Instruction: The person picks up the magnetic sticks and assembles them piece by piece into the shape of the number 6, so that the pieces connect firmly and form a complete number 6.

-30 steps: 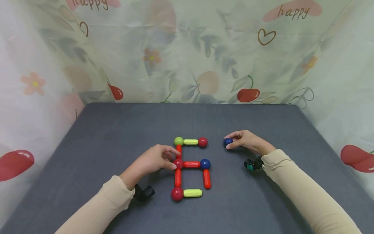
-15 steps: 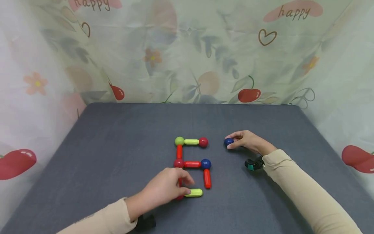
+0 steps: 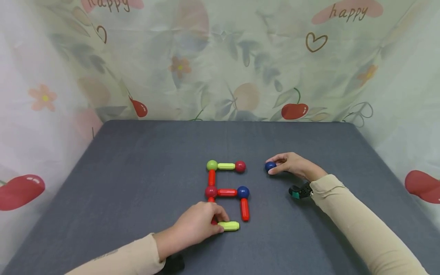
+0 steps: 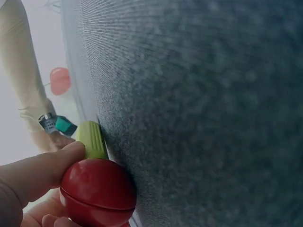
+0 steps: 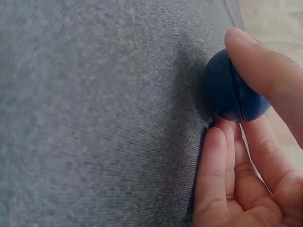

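Observation:
My left hand (image 3: 199, 225) pinches the left end of a yellow-green rod (image 3: 232, 226) between thumb and index finger. That rod joins a red ball (image 4: 98, 191), mostly covered by the hand in the head view. Magnetic-looking rods and balls form a flat figure here: a green ball (image 3: 212, 165), a second yellow-green rod (image 3: 226, 166), a red ball (image 3: 240, 166) at the far end, another red ball (image 3: 211, 191) midway, and a blue ball (image 3: 243, 192) with a red rod (image 3: 245, 210) below it. Right of the figure, my right hand (image 3: 292, 165) holds a separate blue ball (image 5: 232, 87) against the table.
Dark grey cloth covers the table (image 3: 154, 152). A patterned curtain (image 3: 220, 57) hangs behind and along both sides. Each wrist bears a strapped camera, such as the right wrist camera (image 3: 300, 191).
My left hand has moved from the middle red ball down to the near yellow-green rod and now grips its left end. The right hand stays at the loose blue ball.

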The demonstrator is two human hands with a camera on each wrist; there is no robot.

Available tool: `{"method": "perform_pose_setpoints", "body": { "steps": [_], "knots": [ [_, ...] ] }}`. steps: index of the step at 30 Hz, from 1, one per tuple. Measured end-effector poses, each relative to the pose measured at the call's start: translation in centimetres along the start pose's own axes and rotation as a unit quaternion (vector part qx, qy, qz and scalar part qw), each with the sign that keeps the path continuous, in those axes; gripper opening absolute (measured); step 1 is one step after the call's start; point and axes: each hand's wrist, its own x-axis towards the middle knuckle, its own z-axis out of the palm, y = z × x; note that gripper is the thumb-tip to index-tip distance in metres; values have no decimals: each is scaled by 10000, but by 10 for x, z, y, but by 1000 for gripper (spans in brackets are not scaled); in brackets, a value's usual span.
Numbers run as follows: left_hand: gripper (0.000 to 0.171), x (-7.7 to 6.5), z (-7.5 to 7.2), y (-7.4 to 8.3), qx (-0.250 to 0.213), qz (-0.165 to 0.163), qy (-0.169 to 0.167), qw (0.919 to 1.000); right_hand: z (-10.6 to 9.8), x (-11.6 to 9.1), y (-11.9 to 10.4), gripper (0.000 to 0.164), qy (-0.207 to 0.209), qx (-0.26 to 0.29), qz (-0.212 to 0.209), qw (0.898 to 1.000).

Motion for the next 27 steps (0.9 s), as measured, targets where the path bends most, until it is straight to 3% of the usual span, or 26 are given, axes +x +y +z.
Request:
{"method": "perform_pose_setpoints", "body": {
  "steps": [13, 23, 27],
  "knots": [
    [17, 0, -1, -2, -267, -40, -116, 9996, -2, 1, -3, 54, -88, -86, -8, 9999],
    [17, 2, 0, -4, -382, -52, -137, 9992, 18, -15, -13, 52, 868, -82, 167, 9961],
    [17, 2, -1, -4, -426, -48, -152, 9990, 31, -28, -22, 51, 1024, -84, 154, 9946]
  ]
}}
